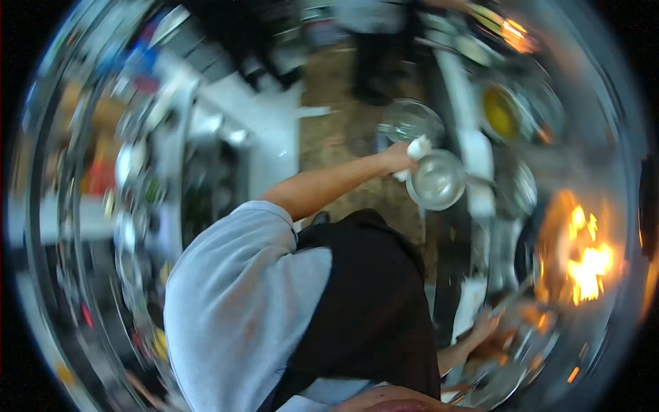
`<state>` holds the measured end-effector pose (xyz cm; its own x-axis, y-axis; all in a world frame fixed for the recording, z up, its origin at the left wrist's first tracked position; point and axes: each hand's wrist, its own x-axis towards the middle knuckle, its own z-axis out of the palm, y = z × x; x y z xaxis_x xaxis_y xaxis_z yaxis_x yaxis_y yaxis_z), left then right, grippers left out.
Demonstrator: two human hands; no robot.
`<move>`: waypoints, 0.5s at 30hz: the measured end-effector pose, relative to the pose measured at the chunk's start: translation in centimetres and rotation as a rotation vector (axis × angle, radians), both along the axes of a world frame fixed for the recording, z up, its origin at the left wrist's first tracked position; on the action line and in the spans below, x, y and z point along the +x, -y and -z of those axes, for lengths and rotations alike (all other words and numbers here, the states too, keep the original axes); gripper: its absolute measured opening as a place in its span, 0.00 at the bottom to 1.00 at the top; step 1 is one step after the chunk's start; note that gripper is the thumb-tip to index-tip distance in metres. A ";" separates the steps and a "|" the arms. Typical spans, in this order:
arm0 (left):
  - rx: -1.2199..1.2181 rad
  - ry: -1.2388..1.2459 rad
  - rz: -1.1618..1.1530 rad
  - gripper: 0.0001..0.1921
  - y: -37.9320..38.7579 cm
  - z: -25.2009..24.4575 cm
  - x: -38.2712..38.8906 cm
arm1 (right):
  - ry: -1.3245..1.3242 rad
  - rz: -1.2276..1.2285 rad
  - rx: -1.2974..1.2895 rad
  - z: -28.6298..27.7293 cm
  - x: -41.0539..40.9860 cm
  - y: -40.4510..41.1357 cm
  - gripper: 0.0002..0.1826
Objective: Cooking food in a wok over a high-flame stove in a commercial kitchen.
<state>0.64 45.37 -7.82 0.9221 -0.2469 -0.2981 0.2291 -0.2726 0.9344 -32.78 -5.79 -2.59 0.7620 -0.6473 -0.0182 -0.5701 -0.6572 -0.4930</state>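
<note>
My left hand (pixel 397 158) is stretched forward, its fingers closed around a bunched white cloth (pixel 419 148). Against the cloth and fingers is the edge of a round metal pan (pixel 438 180), with what looks like a short handle pointing right. Just beyond the hand is a second round vessel (pixel 411 121), glassy or shiny metal. Low on the right, my right hand (pixel 483 329) grips a long pan handle (pixel 512 297) that runs toward tall flames (pixel 589 268). Blur and glare hide the pan itself.
Along the right runs a cooking range with several pans, one holding yellow liquid (pixel 500 112). More fire burns at the top right (pixel 516 35). A person in dark trousers (pixel 371 62) stands ahead on the brown floor (pixel 329 134). Blurred shelves of metal containers line the left.
</note>
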 end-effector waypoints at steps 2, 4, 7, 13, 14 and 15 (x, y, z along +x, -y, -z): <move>0.388 -0.130 0.003 0.33 -15.7 3.3 -6.0 | -0.039 -0.083 -0.258 2.5 -0.9 2.2 0.34; 0.649 -0.115 -0.371 0.40 -32.3 3.6 -19.3 | -0.081 -0.083 -0.324 3.3 4.4 1.2 0.35; 0.340 -0.405 -1.077 0.17 -48.9 -1.6 -36.0 | -0.208 0.038 -0.325 3.1 7.6 -4.2 0.35; 0.108 -0.171 -2.050 0.19 -58.2 0.8 -61.8 | -0.264 -0.004 -0.362 2.3 10.7 -8.7 0.34; -0.093 0.088 -2.168 0.21 -56.6 1.4 -62.4 | -0.264 -0.005 -0.371 2.1 10.7 -9.0 0.34; -0.094 0.079 -2.183 0.21 -56.0 2.1 -63.5 | -0.264 -0.014 -0.369 1.8 11.0 -9.3 0.33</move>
<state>-62.87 101.40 -9.88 -0.3006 0.9024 -0.3087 -0.0009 0.3234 0.9463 -21.79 3.53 -4.35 0.7709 -0.6367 0.0174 -0.6347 -0.7702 -0.0630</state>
